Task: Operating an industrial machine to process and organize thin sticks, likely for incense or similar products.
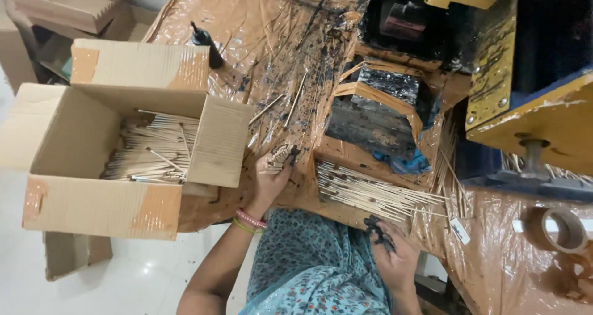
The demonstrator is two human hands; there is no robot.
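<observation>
Head view, left hand (pixel 272 178) gripping stick bundle (pixel 281 157)

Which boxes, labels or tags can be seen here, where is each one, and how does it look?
Open box: left, brown cardboard, taped, holding thin sticks.
Spare boxes: top left, plain brown cardboard.
Small tag: lower right on the plastic-covered bench, white, rectangular.
No screens or signs.

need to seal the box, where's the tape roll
In the head view, the tape roll lies at the far right on the brown plastic sheet, below the blue and yellow machine, right of the right hand.
</observation>
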